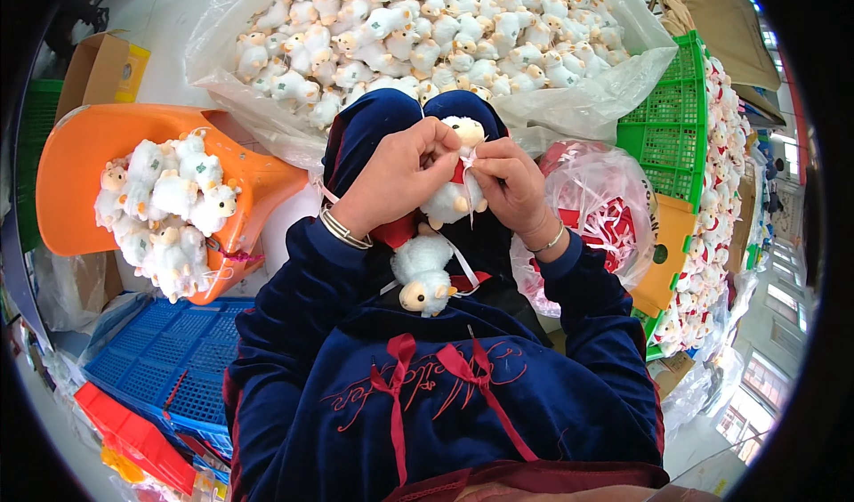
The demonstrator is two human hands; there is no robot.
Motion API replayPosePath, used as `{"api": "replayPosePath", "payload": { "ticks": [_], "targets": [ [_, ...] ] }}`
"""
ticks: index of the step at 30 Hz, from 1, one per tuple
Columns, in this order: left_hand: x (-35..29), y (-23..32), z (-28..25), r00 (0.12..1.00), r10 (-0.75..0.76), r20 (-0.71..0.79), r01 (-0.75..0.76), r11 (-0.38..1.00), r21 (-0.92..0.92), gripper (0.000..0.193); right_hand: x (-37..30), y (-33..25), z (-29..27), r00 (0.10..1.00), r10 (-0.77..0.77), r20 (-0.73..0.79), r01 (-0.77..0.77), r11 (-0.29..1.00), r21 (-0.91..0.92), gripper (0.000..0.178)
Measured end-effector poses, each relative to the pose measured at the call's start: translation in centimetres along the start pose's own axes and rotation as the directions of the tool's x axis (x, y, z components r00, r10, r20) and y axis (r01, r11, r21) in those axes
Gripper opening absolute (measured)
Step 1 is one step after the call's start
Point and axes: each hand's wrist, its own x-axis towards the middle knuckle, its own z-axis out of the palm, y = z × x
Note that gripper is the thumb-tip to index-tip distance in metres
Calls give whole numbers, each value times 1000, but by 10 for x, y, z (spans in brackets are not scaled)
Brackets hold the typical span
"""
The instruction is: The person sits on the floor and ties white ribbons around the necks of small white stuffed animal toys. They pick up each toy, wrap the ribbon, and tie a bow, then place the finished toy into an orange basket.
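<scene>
Over my knees, both hands work at the neck of a small white plush sheep (pixel 442 203) with a bit of red cloth at its chest. My left hand (pixel 400 171) pinches a thin white ribbon (pixel 468 165) there, its fingertips close under the sheep's head. Just to the right, the fingers of my right hand (pixel 514 183) are closed on the same ribbon. A second plush sheep (pixel 422 269) lies in my lap below, head toward me, with red cloth and white ribbon beside it. The exact knot is too small to make out.
Ahead, a large clear plastic sack (pixel 209 61) holds a heap of white plush sheep. More sheep lie on an orange chair (pixel 76 177) at left, above a blue crate (pixel 165 360). At right are a bag of red pieces with white ribbons (pixel 609 222) and a green crate (pixel 663 133).
</scene>
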Motion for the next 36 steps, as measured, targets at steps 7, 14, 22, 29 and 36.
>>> {"api": "replayPosePath", "payload": {
  "ticks": [7, 14, 22, 29, 36],
  "targets": [
    [-5, 8, 1, 999, 48, 9, -48, 994, 103, 15, 5, -5, -1, 997, 69, 37, -71, 996, 49, 21],
    [-6, 11, 3, 999, 39, 2, -39, 986, 161, 16, 7, -16, -12, 955, 273, 114, -286, 950, 123, 22],
    [-6, 5, 3, 999, 35, -3, -34, 985, 168, 14, 5, -13, -11, 967, 244, 76, -254, 953, 165, 18],
    [-8, 0, 3, 995, 76, -66, -60, 975, 212, 10, -6, -9, -5, 936, 350, 24, -346, 908, 237, 17],
    [-15, -1, 2, 992, 97, -80, -82, 982, 172, 8, -16, -8, -3, 913, 408, 14, -382, 841, 383, 25]
  ]
}}
